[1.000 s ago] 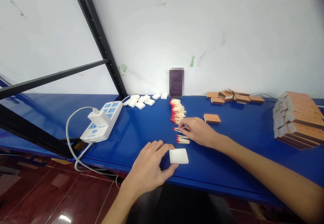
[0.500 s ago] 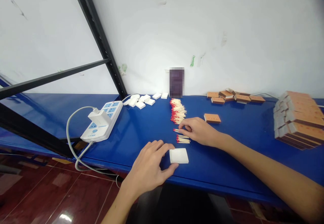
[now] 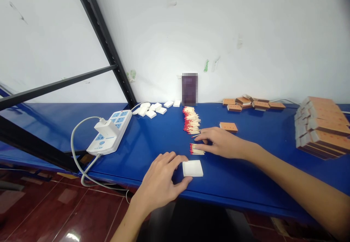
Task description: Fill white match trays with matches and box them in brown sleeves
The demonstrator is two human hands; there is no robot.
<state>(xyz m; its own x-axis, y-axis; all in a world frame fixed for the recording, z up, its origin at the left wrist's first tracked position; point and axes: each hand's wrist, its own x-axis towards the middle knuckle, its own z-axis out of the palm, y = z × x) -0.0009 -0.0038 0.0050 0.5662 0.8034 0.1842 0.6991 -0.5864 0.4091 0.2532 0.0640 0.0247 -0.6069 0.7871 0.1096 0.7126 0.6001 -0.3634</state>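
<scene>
My left hand point(image 3: 162, 181) rests on the blue table point(image 3: 153, 139) and holds a white inner tray point(image 3: 193, 168) by its left edge between thumb and fingers. My right hand point(image 3: 220, 143) lies flat, its fingertips on a small bunch of red-tipped matches point(image 3: 196, 149) just beyond the tray. A larger heap of matches point(image 3: 190, 121) lies further back. One orange matchbox sleeve point(image 3: 228, 126) sits right behind my right hand.
A white power strip point(image 3: 111, 130) with a plugged charger and cable lies at left. Several white trays point(image 3: 153, 109) sit near the wall. Orange sleeves point(image 3: 253, 104) lie at back right, a big stack point(image 3: 321, 127) at far right. A black metal frame point(image 3: 104, 41) crosses left.
My right hand has slid the loose matches toward me into the small bunch and flattened over them. My left hand and the tray stay put.
</scene>
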